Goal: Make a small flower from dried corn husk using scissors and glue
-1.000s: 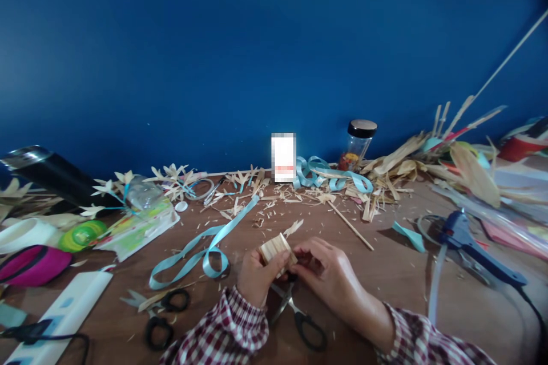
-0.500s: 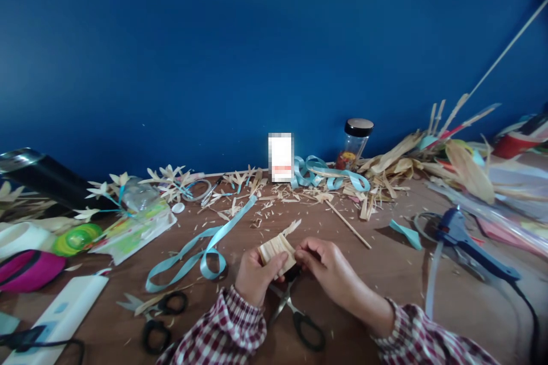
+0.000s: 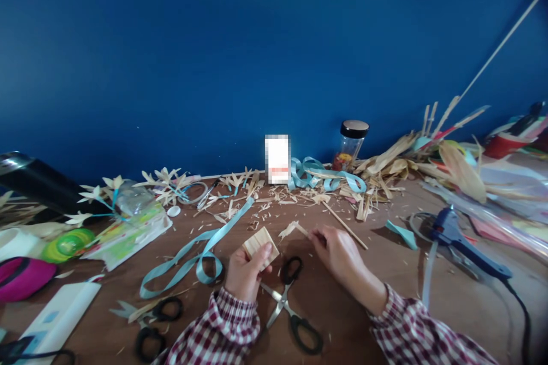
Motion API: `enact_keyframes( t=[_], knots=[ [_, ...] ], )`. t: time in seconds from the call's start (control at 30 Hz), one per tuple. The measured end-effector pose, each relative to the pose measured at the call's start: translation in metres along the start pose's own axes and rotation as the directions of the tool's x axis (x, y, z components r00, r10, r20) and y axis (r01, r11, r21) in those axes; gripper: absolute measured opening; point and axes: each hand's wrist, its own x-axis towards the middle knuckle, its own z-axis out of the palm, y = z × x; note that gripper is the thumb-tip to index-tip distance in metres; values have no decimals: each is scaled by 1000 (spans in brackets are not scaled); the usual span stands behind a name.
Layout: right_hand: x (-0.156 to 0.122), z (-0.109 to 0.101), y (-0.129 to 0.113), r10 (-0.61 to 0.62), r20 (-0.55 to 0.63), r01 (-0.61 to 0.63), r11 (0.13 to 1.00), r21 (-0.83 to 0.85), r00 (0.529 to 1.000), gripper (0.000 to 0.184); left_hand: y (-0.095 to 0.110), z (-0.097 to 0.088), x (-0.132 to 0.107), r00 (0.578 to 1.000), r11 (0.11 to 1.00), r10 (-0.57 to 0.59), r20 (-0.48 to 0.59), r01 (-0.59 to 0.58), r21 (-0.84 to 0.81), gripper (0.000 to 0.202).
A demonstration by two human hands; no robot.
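Note:
Pinched in my left hand (image 3: pixel 246 271) is a flat, pale square (image 3: pixel 260 243) with straight grain, thumb across its face; it looks like layered corn husk or wood. My right hand (image 3: pixel 340 256) is closed, its fingertips at one end of a thin pale husk strip (image 3: pixel 302 230) with a frayed far end. A small gap separates the strip from the square. Below and between my hands, open scissors (image 3: pixel 282 300) with black handles lie on the table. A second pair of scissors (image 3: pixel 148 319) rests left of my left sleeve.
A light-blue ribbon (image 3: pixel 209 256) curls left of my hands. Husk scraps (image 3: pixel 257 199) litter the back, near a black-lidded jar (image 3: pixel 351 142). At right lies a blue glue gun (image 3: pixel 471 248) with its cord. A white power strip (image 3: pixel 64 319) sits at left.
My right hand has moved away from the square to the right, taking the frayed strip with it. My left hand with the square has shifted slightly left. More of the scissors shows.

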Motion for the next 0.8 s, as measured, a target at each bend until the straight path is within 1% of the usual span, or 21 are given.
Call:
enact_keyframes(
  t=[0.1, 0.2, 0.33, 0.43, 0.57, 0.6, 0.63, 0.67, 0.7, 0.73, 0.77, 0.8],
  knots=[
    [1, 0, 5, -12, 15, 13, 998, -53, 1000, 19, -2, 0, 1, 1000, 1000, -16, -6, 16, 0, 32],
    [1, -1, 7, -18, 33, 21, 998, -64, 999, 18, -3, 0, 1, 1000, 1000, -19, -7, 19, -10, 32],
    [0, -1, 9, -25, 29, 27, 997, -73, 999, 19, -1, 0, 0, 999, 999, -32, -6, 32, -26, 32],
    [0, -4, 8, -38, -4, 37, 992, -123, 999, 19, -1, 0, 0, 1000, 999, -30, 9, 30, -25, 30],
    [-1, -9, -3, -31, -79, 16, 983, -180, 996, 18, -3, -1, 0, 999, 999, 22, 32, -21, -28, 26],
    [-1, -10, -7, -61, -67, 49, 985, -168, 996, 16, -3, -2, 1, 999, 999, 26, 32, -25, -26, 26],
    [-1, -11, -12, -123, -29, 117, 983, -144, 992, 15, -3, -2, 1, 999, 999, 25, 26, -25, -21, 26],
    [-2, -11, -17, -211, 30, 213, 971, -109, 977, 14, -4, -3, 1, 1000, 1000, 24, 19, -24, -15, 28],
    [-3, -11, -22, -308, 103, 315, 946, -70, 946, 13, -4, -4, 1, 1000, 1000, 23, 18, -23, -7, 30],
    [-5, -11, -27, -391, 176, 402, 915, -33, 903, 14, -3, -4, 2, 999, 1000, 28, 21, -28, 1, 33],
    [-6, -11, -30, -447, 238, 462, 887, -5, 862, 15, -3, -5, 2, 999, 999, 38, 28, -38, 9, 35],
    [-8, -10, -32, -477, 280, 493, 870, 14, 833, 16, -2, -5, 3, 998, 998, 53, 33, -53, 14, 36]
  ],
)
